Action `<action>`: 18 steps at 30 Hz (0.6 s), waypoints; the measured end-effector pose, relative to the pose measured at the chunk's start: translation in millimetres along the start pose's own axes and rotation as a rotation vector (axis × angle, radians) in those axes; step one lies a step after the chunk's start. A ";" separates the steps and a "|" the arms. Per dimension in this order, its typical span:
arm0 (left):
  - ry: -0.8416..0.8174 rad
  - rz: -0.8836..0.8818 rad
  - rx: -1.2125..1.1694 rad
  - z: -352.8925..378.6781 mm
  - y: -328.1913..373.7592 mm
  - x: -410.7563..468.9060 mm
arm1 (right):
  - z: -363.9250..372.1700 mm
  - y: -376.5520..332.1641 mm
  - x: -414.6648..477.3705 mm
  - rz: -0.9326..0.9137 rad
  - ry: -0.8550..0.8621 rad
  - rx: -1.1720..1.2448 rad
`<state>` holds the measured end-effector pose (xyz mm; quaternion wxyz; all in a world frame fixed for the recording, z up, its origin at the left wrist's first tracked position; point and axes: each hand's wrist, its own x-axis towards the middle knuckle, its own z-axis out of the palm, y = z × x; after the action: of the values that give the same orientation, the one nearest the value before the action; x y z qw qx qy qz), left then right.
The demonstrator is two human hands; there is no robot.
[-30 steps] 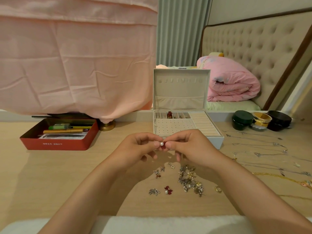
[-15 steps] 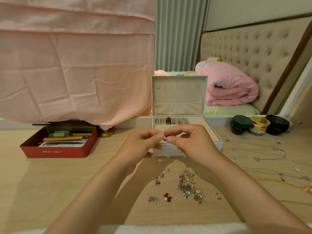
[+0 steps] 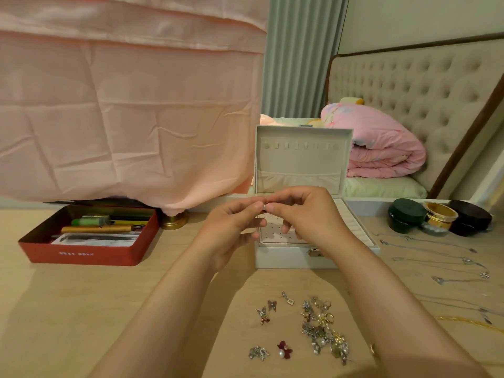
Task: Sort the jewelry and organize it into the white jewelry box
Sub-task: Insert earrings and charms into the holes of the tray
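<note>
The white jewelry box (image 3: 286,259) stands open in the middle of the table, lid upright. My left hand (image 3: 234,227) and my right hand (image 3: 302,214) meet just above its perforated earring panel. Between their fingertips they pinch one small pearl earring (image 3: 264,206), mostly hidden by the fingers. A heap of mixed earrings (image 3: 324,331) lies on the table in front of the box, with a red flower pearl earring (image 3: 283,350), a silver piece (image 3: 257,352) and butterfly earrings (image 3: 268,309) to its left.
A red tin (image 3: 81,252) of pens sits at the left. Round lidded jars (image 3: 439,218) stand at the right, with several thin necklaces (image 3: 436,257) laid out below them. A gold ring (image 3: 373,349) lies beside my right forearm. Pink cloth (image 3: 122,105) hangs behind.
Both hands have carried the earring from above the loose pile up and forward to over the box. The camera has tilted, so the table items appear lower.
</note>
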<state>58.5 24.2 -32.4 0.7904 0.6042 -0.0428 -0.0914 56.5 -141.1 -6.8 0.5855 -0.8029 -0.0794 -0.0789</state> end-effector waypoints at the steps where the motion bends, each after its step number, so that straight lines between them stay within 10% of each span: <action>1: 0.018 -0.004 -0.010 -2.0 -1.8 2.2 | 2.2 1.2 1.2 0.007 0.002 0.008; 18: 0.194 0.347 0.023 3.9 -16.6 14.2 | 0.7 4.9 4.1 0.154 -0.071 0.150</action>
<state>70.2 13.5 -48.0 0.7877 0.6029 -0.0708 0.1052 61.6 -141.8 -10.7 0.6451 -0.7628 -0.0439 0.0012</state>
